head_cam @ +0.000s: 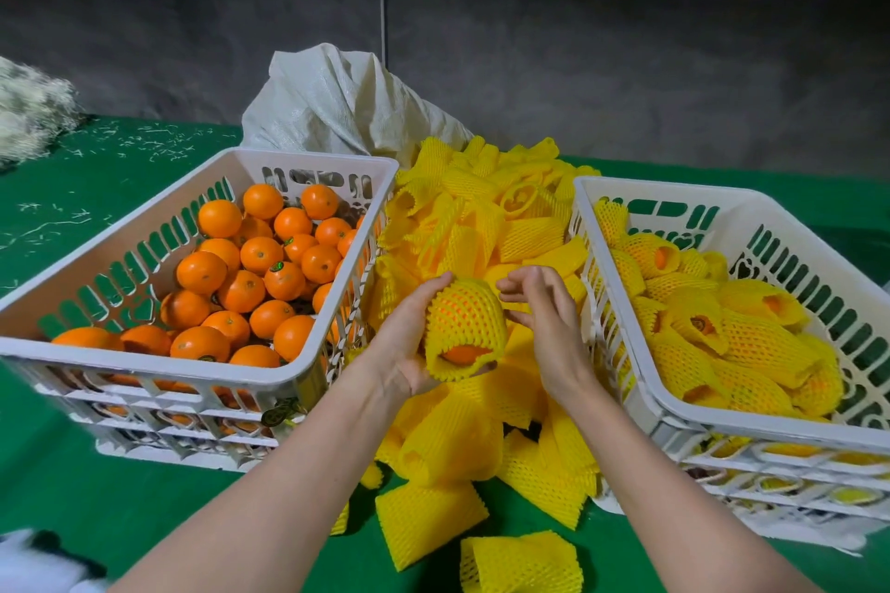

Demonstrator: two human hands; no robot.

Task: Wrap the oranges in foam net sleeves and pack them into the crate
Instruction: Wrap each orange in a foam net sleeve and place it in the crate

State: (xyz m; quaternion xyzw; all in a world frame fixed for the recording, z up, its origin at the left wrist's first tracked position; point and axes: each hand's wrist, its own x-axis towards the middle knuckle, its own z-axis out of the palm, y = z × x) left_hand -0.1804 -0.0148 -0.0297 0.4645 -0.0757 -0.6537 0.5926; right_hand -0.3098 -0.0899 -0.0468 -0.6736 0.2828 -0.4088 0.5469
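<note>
Left crate and right crate: white moulded plastic, smooth, slight gloss.
Oranges: peel glossy, finely pitted.
Foam net sleeves: yellow foam mesh, matt, ribbed.
Sack: off-white woven fabric, coarse weave, faint sheen.
Worktop: green cloth covering, matt.
Wall: grey, rough, matt.

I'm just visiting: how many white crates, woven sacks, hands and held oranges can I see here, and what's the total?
White crates: 2 (left crate, right crate)
Woven sack: 1
Hands: 2 (left hand, right hand)
Held sleeved orange: 1
Total: 6
</note>
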